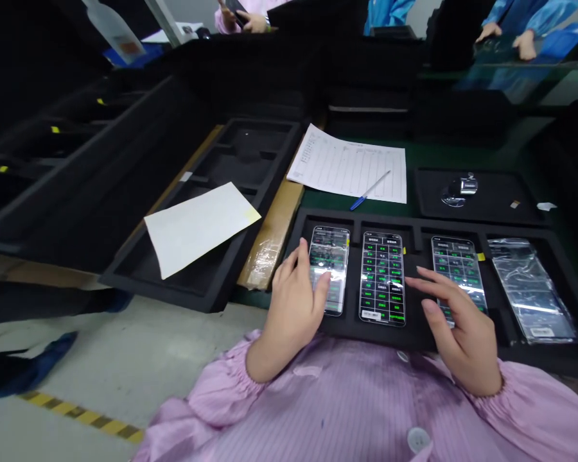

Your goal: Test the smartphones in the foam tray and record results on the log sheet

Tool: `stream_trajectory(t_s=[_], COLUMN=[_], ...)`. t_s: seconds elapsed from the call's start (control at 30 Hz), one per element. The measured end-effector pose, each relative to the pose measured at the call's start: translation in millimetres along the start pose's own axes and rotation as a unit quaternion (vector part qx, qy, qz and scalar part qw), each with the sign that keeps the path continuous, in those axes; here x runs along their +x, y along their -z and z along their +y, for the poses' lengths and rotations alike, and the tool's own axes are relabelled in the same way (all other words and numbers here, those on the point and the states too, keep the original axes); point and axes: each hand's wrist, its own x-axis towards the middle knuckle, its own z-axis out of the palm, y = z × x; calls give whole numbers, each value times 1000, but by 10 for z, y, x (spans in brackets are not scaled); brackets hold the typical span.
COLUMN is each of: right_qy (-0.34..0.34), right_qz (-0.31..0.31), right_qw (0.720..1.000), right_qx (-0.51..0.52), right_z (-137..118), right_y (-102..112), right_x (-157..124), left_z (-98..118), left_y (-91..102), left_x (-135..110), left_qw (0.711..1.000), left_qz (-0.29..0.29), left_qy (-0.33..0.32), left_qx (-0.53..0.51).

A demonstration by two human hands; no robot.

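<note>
We see bright, even overhead light, soft shadows, glare streaking across the plastic-wrapped phone (531, 290), and wide-angle bending toward the frame's edges.

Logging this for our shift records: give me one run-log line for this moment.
left hand: on leftmost phone | right hand: over third phone | foam tray: middle phone untouched
</note>
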Motion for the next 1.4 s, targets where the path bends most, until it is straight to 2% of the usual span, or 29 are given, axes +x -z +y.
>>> stream_trajectory(t_s=[0.1,0.13,0.2,0.27,0.3,0.33,0.4,0.43,0.53,0.6,0.67,0.8,0.97,1.1,1.17,1.23,1.3,1.37,1.4], right_qy=[0,3,-5,-52,-87,-126,-195,-220,-259,-276,-292,-287,-272,-228,-205,-187,-170,-151,-143], right_qz=[25,32,13,-88,-165,-243,-346,-364,-347,-330,-311,-257,-220,-198,-186,-189,-194,-162,-128], right_qw=[998,997,991,974,953,922,851,820,744,721,732,790,825,850,862,868,873,890,903], right_qx=[53,77,134,204,240,273,343,384,509,542,532,477,443,433,424,420,413,398,385], right_z=[-22,-48,-127,-232,-286,-339,-434,-475,-579,-636,-680,-728,-730,-709,-698,-677,-629,-539,-478], right_y=[22,31,37,10,-22,-65,-178,-240,-401,-460,-476,-441,-411,-448,-467,-455,-387,-262,-184], right_x=[-16,-12,13,55,78,102,147,167,220,239,245,238,239,243,242,232,209,171,146], left_z=[65,76,82,82,88,101,152,188,309,379,433,511,578,639,649,610,506,345,255], left_y=[39,59,101,141,160,176,195,196,154,95,30,-63,-120,-148,-119,-34,90,199,228], left_x=[-1,22,104,193,220,227,174,120,-64,-142,-165,-134,-125,-83,-14,84,189,274,302], left_qw=[983,965,912,858,844,839,839,838,833,831,825,814,802,793,783,768,770,804,825], left_qz=[14,12,-42,-122,-144,-141,-80,-39,84,155,207,251,270,275,286,325,347,292,233], left_qy=[57,85,144,185,192,188,165,147,81,38,7,-10,11,27,24,31,61,108,135], left_qx=[-176,-249,-382,-463,-480,-492,-513,-524,-541,-533,-525,-524,-532,-542,-551,-551,-532,-507,-498])
